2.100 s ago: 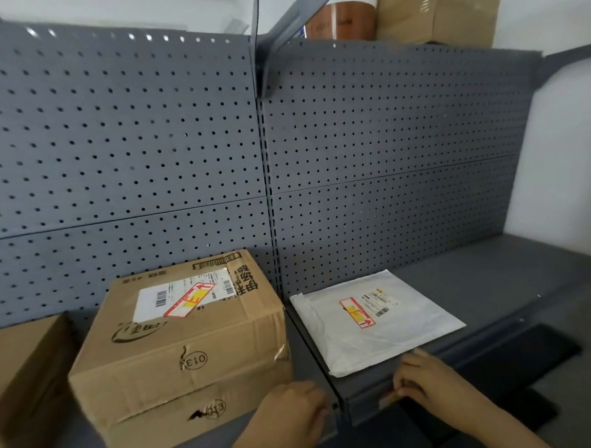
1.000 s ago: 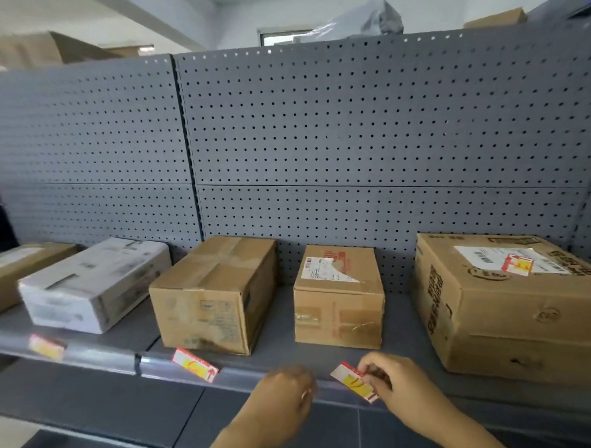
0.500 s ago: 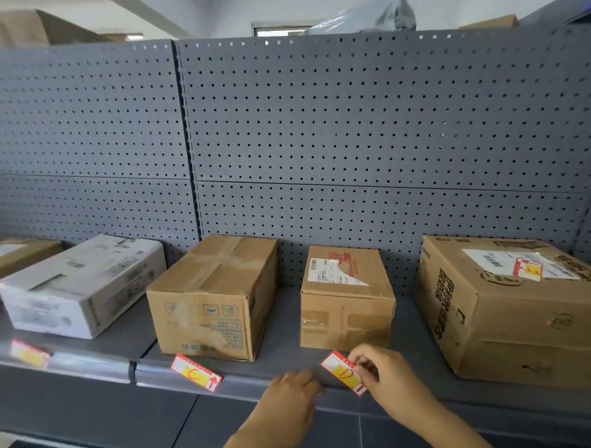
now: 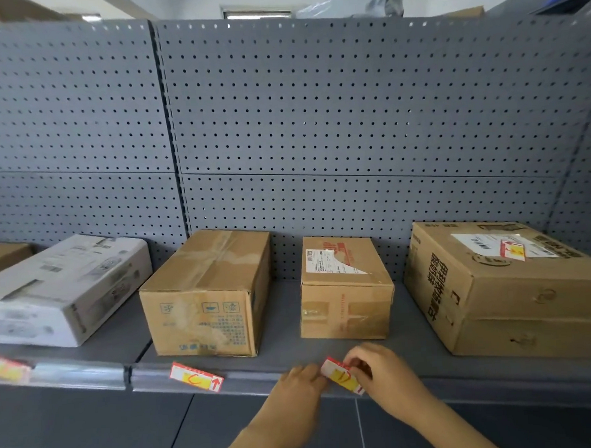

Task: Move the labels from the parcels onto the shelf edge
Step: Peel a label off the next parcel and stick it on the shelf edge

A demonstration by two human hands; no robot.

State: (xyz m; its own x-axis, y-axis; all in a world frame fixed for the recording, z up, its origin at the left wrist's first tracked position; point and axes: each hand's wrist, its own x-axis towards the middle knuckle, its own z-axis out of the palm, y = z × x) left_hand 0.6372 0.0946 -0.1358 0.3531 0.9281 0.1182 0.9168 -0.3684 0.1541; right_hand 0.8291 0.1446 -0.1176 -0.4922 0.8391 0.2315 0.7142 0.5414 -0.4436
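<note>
At nine o'clock a red-and-yellow label (image 4: 196, 381) sits stuck on the grey shelf edge (image 4: 253, 378). Toward six o'clock, the left hand (image 4: 303, 384) presses fingertips against another label (image 4: 341, 377), which the right hand (image 4: 382, 372) pinches at the edge, below the small cardboard parcel (image 4: 346, 289).

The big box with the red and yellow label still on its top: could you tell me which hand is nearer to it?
Right. The right hand is at the shelf edge, below the big box's left corner, holding a label. The left hand is further left.
</note>
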